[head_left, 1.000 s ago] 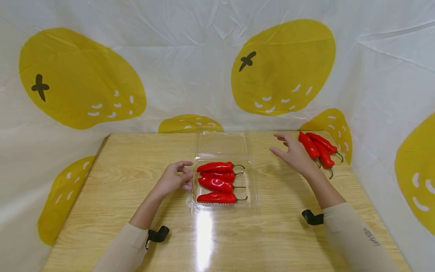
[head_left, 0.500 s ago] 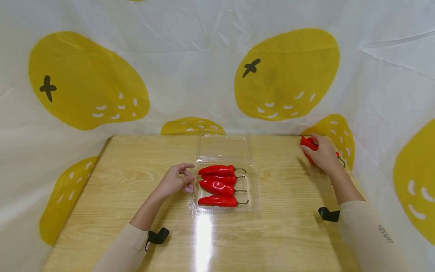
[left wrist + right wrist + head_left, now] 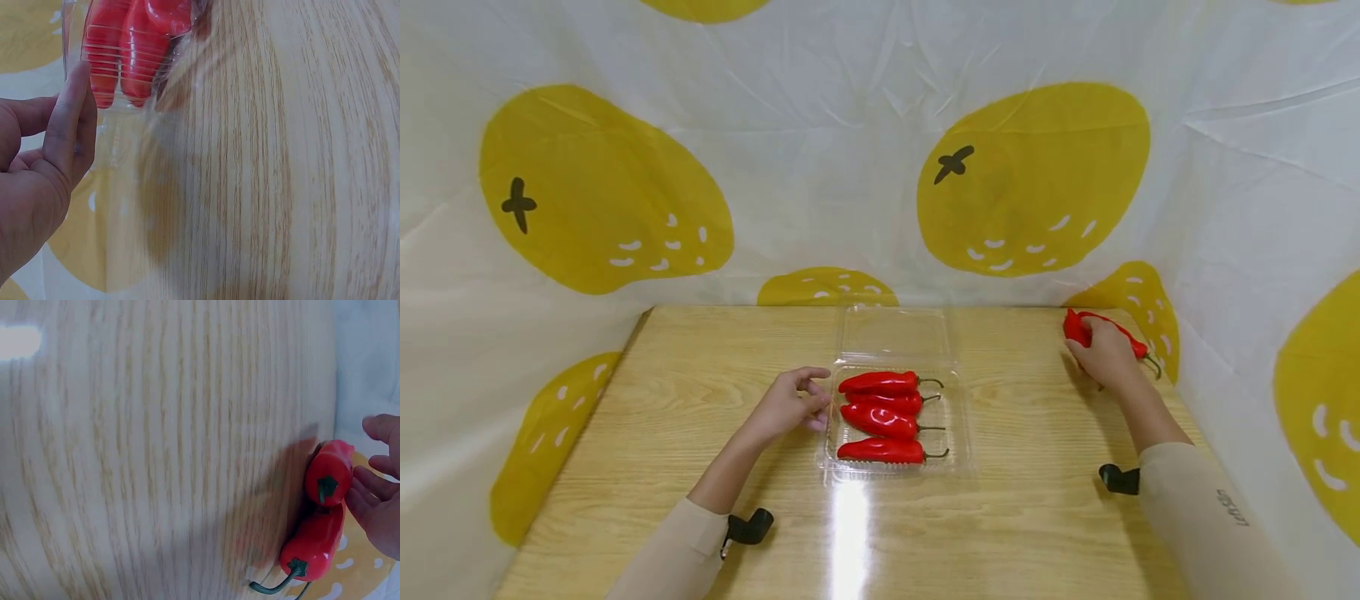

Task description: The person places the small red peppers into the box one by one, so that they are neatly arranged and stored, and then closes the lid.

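A red pepper (image 3: 331, 465) lies at the far right corner of the table (image 3: 1015, 500), against the fingers of the right hand (image 3: 1105, 354). That hand reaches over it with fingers slightly bent and apart; whether they have a grip cannot be told. Just beyond, to the person's right, a second red pepper (image 3: 315, 547) lies near the same hand, its green stem curving away.

Well apart, near the table's middle, four red peppers (image 3: 880, 421) lie side by side in a clear plastic container (image 3: 960, 425), stems pointing right. The left hand (image 3: 786, 406) stands at its left edge, fingers loosely bent and holding nothing; whether the fingertips touch the wall is unclear. The transparent lid (image 3: 895, 333) lies folded back behind, towards the lemon-printed curtain (image 3: 820, 192).
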Action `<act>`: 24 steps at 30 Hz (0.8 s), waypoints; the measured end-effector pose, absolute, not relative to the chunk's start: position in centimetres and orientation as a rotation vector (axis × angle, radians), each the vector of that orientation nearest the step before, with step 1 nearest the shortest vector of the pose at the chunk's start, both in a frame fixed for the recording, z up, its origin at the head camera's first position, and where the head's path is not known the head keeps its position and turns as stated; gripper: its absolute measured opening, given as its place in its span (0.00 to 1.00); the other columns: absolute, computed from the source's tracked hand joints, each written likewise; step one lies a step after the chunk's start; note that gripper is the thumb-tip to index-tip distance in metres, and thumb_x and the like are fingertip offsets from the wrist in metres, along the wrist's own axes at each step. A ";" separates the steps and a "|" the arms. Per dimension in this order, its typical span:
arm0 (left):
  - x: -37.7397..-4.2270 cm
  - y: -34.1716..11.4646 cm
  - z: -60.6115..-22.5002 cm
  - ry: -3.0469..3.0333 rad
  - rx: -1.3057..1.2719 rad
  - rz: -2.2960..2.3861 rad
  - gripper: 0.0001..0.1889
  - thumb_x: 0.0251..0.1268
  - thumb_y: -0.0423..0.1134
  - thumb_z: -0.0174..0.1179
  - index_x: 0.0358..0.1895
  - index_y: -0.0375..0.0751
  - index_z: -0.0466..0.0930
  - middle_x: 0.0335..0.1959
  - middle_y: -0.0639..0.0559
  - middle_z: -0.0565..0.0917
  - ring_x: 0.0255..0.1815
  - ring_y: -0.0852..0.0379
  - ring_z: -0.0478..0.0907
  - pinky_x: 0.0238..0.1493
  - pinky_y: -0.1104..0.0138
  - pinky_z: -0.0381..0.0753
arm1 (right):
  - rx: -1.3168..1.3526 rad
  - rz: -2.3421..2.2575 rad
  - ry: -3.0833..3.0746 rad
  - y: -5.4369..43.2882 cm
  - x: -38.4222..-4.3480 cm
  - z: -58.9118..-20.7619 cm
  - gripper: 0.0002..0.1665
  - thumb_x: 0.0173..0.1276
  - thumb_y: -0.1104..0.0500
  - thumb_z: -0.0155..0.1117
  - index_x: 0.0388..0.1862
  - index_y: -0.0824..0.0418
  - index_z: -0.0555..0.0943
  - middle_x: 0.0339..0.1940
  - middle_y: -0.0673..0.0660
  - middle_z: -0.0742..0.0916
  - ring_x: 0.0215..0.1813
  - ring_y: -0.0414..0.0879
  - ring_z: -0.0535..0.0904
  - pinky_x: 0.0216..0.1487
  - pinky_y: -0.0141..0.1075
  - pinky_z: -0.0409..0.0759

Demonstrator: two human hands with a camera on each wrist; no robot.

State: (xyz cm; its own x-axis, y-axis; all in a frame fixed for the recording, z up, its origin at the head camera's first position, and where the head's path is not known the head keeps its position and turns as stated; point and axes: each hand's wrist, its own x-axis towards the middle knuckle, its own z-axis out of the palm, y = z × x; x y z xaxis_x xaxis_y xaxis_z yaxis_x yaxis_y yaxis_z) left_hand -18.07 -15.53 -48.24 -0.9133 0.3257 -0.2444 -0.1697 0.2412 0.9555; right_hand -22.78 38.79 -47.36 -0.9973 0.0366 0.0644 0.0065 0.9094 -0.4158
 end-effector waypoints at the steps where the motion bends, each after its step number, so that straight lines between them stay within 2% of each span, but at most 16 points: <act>1: -18.1 -15.5 -48.3 2.127 0.148 1.712 0.25 0.71 0.23 0.60 0.70 0.29 0.70 0.40 0.39 0.78 0.27 0.54 0.85 0.31 0.61 0.93 | -0.043 0.654 -2.992 38.8 -22.8 -47.5 0.34 0.74 0.57 0.64 0.67 0.81 0.68 0.57 0.81 0.79 0.54 0.73 0.76 0.60 0.68 0.77; 7: -18.1 -15.5 -48.4 2.124 0.145 1.716 0.25 0.71 0.23 0.60 0.70 0.29 0.70 0.40 0.39 0.78 0.27 0.54 0.85 0.31 0.61 0.93 | -0.052 0.676 -2.964 39.1 -22.9 -48.4 0.31 0.71 0.65 0.63 0.69 0.78 0.69 0.62 0.80 0.77 0.62 0.74 0.72 0.67 0.68 0.70; 13: -18.1 -15.4 -48.4 2.119 0.154 1.718 0.25 0.72 0.23 0.59 0.71 0.29 0.69 0.40 0.40 0.78 0.27 0.53 0.84 0.30 0.61 0.93 | -0.108 0.696 -2.984 38.9 -23.0 -49.2 0.35 0.71 0.63 0.66 0.71 0.79 0.67 0.62 0.81 0.76 0.66 0.75 0.66 0.70 0.71 0.62; 15: -18.2 -15.4 -48.5 2.119 0.149 1.716 0.25 0.72 0.23 0.59 0.71 0.29 0.69 0.40 0.39 0.78 0.27 0.53 0.85 0.31 0.61 0.93 | -0.131 0.709 -3.005 38.8 -22.9 -49.2 0.36 0.72 0.61 0.66 0.71 0.79 0.66 0.62 0.81 0.77 0.65 0.75 0.69 0.70 0.70 0.63; 19: -18.2 -15.3 -48.6 2.122 0.143 1.710 0.25 0.72 0.23 0.59 0.70 0.29 0.70 0.40 0.39 0.78 0.27 0.53 0.85 0.31 0.60 0.93 | -0.185 0.773 -3.041 38.7 -22.7 -49.3 0.37 0.73 0.56 0.66 0.71 0.78 0.67 0.61 0.79 0.80 0.61 0.73 0.75 0.66 0.67 0.73; 24: -18.3 -15.3 -48.8 2.132 0.128 1.702 0.25 0.72 0.23 0.60 0.70 0.30 0.70 0.40 0.40 0.78 0.27 0.53 0.85 0.31 0.60 0.93 | -0.211 0.797 -3.070 38.4 -22.6 -49.7 0.37 0.75 0.52 0.65 0.70 0.76 0.68 0.59 0.78 0.81 0.56 0.70 0.76 0.61 0.63 0.79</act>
State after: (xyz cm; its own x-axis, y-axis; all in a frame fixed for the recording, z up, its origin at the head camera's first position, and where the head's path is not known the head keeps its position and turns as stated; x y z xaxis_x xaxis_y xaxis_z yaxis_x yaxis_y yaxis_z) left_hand -18.26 -15.26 -48.78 -0.9128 0.3187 -0.2554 -0.1784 0.2515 0.9513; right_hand -22.63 38.44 -49.72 -0.9905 0.1190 -0.0692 0.1377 0.8656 -0.4814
